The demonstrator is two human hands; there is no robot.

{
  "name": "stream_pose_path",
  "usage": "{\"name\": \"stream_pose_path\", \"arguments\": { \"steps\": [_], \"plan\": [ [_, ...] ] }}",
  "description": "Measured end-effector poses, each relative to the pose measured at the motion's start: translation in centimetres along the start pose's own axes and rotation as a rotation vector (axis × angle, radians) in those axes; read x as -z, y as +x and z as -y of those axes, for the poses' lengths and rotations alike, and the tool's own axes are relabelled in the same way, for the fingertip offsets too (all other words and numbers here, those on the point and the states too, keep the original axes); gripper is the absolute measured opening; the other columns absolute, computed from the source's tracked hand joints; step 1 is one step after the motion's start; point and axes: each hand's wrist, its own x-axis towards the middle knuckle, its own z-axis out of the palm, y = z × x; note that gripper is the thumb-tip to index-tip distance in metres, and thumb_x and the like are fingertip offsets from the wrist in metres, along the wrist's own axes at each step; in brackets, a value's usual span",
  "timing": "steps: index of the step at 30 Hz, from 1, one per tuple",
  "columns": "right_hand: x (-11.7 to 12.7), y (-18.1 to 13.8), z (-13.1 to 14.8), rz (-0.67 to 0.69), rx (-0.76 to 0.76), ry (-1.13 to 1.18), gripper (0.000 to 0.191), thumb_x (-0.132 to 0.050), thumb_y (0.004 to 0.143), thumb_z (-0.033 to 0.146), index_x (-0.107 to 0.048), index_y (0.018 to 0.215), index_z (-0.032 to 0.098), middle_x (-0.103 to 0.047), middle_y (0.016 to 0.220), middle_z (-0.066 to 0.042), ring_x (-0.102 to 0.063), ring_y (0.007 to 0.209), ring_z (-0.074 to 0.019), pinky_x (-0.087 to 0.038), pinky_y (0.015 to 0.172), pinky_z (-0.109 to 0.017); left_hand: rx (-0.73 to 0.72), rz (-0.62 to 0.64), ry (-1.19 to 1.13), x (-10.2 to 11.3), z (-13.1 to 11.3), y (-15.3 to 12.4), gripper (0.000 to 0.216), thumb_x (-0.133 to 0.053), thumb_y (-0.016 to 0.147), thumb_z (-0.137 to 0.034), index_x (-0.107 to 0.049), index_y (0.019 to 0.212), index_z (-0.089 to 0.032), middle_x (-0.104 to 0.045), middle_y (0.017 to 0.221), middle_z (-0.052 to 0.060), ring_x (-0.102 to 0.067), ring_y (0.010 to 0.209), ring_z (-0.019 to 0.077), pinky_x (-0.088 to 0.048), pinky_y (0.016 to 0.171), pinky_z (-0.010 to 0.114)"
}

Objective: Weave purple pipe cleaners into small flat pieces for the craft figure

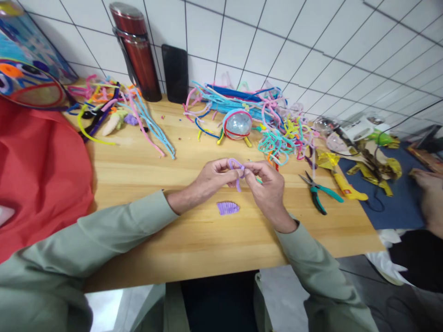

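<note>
A purple fuzzy stick [238,186] is held up in the air in front of the clear ball [237,125], on the side near the person. It is thin and soft-looking, and it is bent into a loop at the top, with one end left hanging down. The loop is pinched by the closed fingers of the left hand [216,179], and the stick is gripped where it crosses by the closed fingers of the right hand [268,186]. A small bit of green is seen by the right fingers, but whether it is held cannot be told. Farther in front of the ball, a purple ridged piece [228,208] is laid flat on the wooden table [138,170]. The ball is shiny and is ringed with blue and pink; what is inside cannot be made out. To the left of the ball, past the black phone [175,74], a red flask [133,55] is stood up with its lid on, so its inside is hidden. Just behind the ball, blue fuzzy sticks [238,108] are heaped. To the right of it, open pliers [316,191] are laid near a yellow glue gun [346,186].
</note>
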Motion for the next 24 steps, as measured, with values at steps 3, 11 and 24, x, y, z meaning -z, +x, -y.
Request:
{"name": "stream_pose_path", "arguments": {
  "steps": [3, 11, 24],
  "plan": [
    [0.01, -0.04, 0.04, 0.015, -0.027, 0.021, 0.012, -0.068, 0.094, 0.025, -0.080, 0.096, 0.026, -0.075, 0.082, -0.001, -0.070, 0.075, -0.0169, -0.058, 0.072, -0.033, -0.005, -0.024, 0.041, 0.13, 0.06, 0.03, 0.035, -0.086, 0.080, -0.047, -0.072, 0.089, -0.016, -0.068, 0.076, -0.001, -0.066, 0.064, 0.0118, -0.054, 0.066, 0.025],
    [0.29, -0.02, -0.27, 0.084, -0.162, 0.209, 0.010, -0.072, 0.092, 0.026, -0.081, 0.096, 0.024, -0.080, 0.086, -0.001, -0.072, 0.073, -0.0151, -0.059, 0.071, -0.031, -0.030, -0.019, 0.118, 0.47, -0.14, 0.12, 0.021, -0.081, 0.082, -0.037, -0.074, 0.081, -0.017, -0.066, 0.067, -0.002, -0.056, 0.059, 0.0093, -0.049, 0.062, 0.023],
    [0.21, 0.07, -0.23, 0.091, -0.243, 0.216, 0.009, -0.073, 0.089, 0.029, -0.078, 0.094, 0.023, -0.081, 0.086, -0.002, -0.073, 0.070, -0.0151, -0.060, 0.066, -0.029, 0.035, -0.042, 0.087, 0.47, 0.16, 0.32, 0.019, -0.081, 0.075, -0.034, -0.077, 0.084, -0.018, -0.074, 0.075, 0.000, -0.065, 0.067, 0.0118, -0.055, 0.068, 0.025]
  ]
}}
